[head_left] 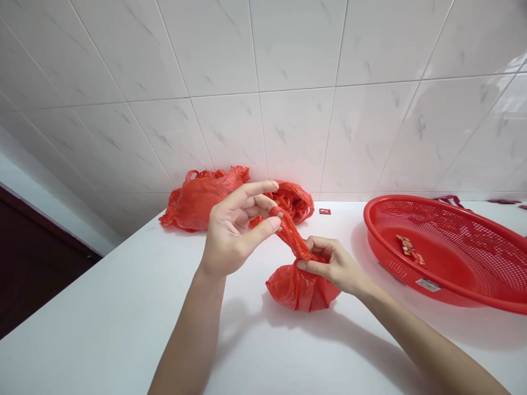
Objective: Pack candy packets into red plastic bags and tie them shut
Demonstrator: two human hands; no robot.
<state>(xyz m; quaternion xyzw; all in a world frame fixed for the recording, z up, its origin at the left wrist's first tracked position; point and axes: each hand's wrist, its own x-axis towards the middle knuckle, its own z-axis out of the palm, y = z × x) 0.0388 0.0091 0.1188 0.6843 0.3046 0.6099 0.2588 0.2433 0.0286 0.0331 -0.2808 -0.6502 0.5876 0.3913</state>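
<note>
left hand (230,236) raised, thumb and fingertip pinched | right hand (334,264) lower, fingertips pinched

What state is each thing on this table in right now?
bag: bulging, sitting on the table, neck twisted into a rope.
left hand: raised, pinching the twisted end.
right hand: pinching the neck just above the bulge.
spare bags: crumpled in a heap by the wall.
basket: upright, with one small packet inside.
loose packet: lying flat on the table.
</note>
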